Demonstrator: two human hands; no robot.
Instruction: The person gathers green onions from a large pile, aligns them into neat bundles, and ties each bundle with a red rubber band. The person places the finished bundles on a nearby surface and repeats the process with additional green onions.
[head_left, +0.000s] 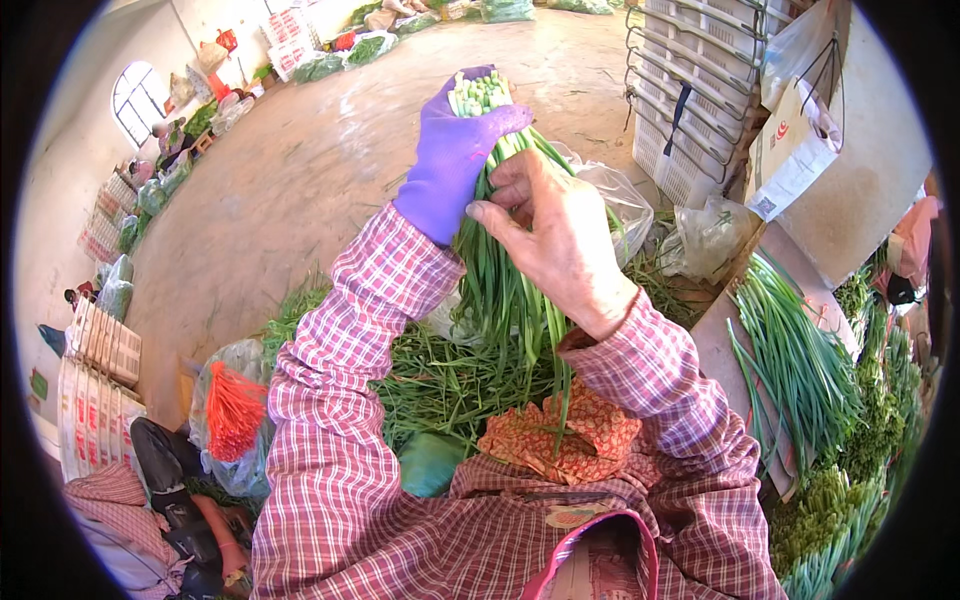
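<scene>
A thick bundle of long green leafy stalks, like garlic chives (491, 292), hangs with its pale cut ends up and its leaves down. My left hand (465, 142), in a purple glove, is closed round it just below the cut ends. Bare, my right hand (562, 225) is at the stalks just under the glove, its fingers curled at the front and its thumb by the leaves; whether it pinches any stalk is not plain. Loose green leaves (465, 375) lie in a heap below, beside an orange patterned cloth (562, 435) at my lap.
More green stalks (802, 360) lie on a board at the right, beside stacked bunches (810, 517). Orange-red ties (234, 412) stand in a plastic bag at the left, near a seated person (127, 517). White plastic crates (690, 97) are stacked at the upper right.
</scene>
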